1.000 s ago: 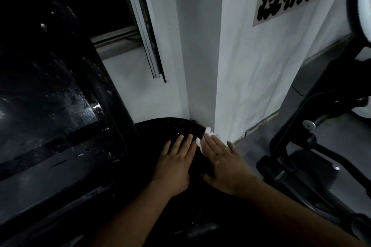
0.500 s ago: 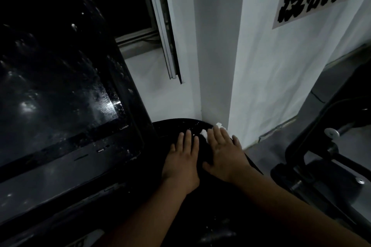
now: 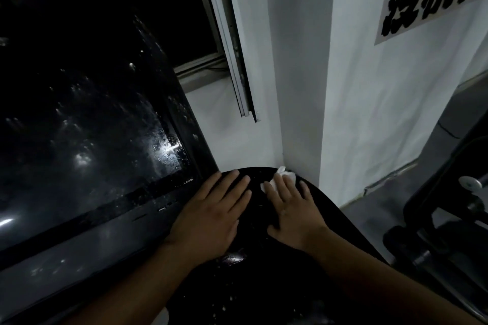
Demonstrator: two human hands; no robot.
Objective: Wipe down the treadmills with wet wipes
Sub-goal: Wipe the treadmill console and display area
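Treadmill cover (image 3: 340, 229), a black, rounded, glossy plastic hood, fills the near middle of the view. The dark, speckled glass console screen (image 3: 87, 119) rises at its left, and the white wall pillar (image 3: 298, 74) stands just beyond its far rim.

The small crumpled white wet wipe (image 3: 284, 174) now lies at that far rim, close to the foot of the pillar. A second ago it sat a little nearer, between the fingertips of the two hands. The right hand (image 3: 293, 214) has pushed it away from the person. This hand lies flat with straight fingers, pressing the wipe under its fingertips rather than clenching it. The left hand (image 3: 211, 216) has moved up alongside. It rests flat and released on the cover, just left of the right hand, and grasps nothing. Its fingertips are near the screen's lower right corner. The two hands are close but not touching.

The stroke appears to have reached the far edge of the cover, so this pass looks to be at its end. A return stroke, or a shift toward the right slope, seems the likely follow-up. Wet glints (image 3: 232, 258) on the near part of the cover suggest that area has already been wiped. The wipe is small and sits right at the rim, so a further push could drop it into the gap beside the pillar.
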